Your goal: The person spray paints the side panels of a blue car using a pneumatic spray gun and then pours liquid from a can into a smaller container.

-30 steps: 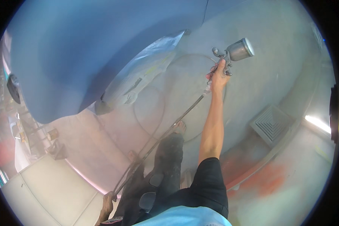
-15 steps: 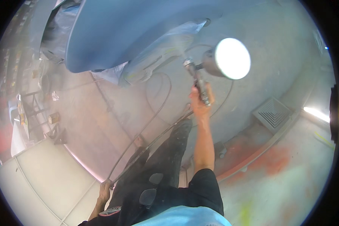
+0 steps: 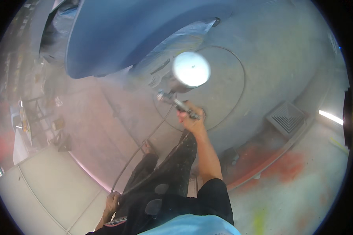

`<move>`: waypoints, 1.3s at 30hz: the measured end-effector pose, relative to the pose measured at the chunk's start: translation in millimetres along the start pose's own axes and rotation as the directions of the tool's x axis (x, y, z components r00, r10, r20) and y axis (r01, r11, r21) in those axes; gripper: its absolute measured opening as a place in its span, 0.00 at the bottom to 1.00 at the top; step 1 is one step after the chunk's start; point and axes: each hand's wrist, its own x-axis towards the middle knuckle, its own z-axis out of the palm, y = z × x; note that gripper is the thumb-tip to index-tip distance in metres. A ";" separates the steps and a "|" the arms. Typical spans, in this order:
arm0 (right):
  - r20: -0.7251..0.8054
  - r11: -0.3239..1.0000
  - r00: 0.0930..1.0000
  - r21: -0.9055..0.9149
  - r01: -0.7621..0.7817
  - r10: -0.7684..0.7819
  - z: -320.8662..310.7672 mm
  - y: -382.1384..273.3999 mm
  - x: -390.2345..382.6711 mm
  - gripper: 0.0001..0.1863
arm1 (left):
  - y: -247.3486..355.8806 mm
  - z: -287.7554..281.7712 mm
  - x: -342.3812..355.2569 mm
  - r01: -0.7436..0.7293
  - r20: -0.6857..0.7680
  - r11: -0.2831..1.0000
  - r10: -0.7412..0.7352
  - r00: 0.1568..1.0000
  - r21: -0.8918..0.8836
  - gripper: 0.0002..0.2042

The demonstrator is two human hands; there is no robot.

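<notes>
My right hand is wrapped around the grip of a metal spray gun in the middle of the view. A round cup with a white top sits on the gun, whose nozzle end points left. Beyond it, at the upper left, curves a large blue vehicle body panel, apart from the gun. Low at the left, beside my dark trousers, my left hand is closed on a thin hose. Its fingertips are partly hidden. The hose rises from there toward the spray gun and loops over the floor.
Clear plastic sheeting hangs under the panel. At the right, a square vent grille lies near a curved edge, with red overspray around it. A small stand and a can are at the left. Haze hangs in the air.
My right hand has carried the spray gun left and closer to me, and the gun now tilts further left. My left hand keeps its hold on the hose, nearly still.
</notes>
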 end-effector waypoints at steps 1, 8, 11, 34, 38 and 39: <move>-0.056 0.999 0.998 0.022 -0.042 0.043 -17.6 11.3 -1.0 0.32 | -7.8 9.8 3.1 0.031 0.016 0.999 -0.030 0.999 -0.042 0.20; -0.413 0.975 0.910 0.215 0.058 0.037 -149.7 17.6 140.2 0.37 | 76.7 59.8 80.2 -0.131 0.035 0.990 0.130 0.991 0.049 0.21; -0.525 0.967 0.844 0.254 0.032 0.110 -153.9 47.8 139.6 0.38 | 66.0 49.7 68.1 -0.104 0.003 0.994 0.104 0.995 0.022 0.22; -0.649 0.922 0.692 0.383 -0.061 0.316 -160.1 116.5 145.1 0.25 | 43.0 61.3 59.2 -0.170 -0.038 0.983 0.173 0.984 0.063 0.29; -0.612 0.963 0.759 0.258 -0.075 0.223 -96.1 71.3 86.8 0.22 | -6.3 32.1 79.5 -0.214 -0.071 0.977 0.215 0.974 0.016 0.22; -0.579 0.979 0.798 0.194 -0.067 0.170 -80.2 61.8 68.1 0.20 | -8.5 32.8 78.4 -0.218 -0.095 0.976 0.215 0.972 -0.023 0.23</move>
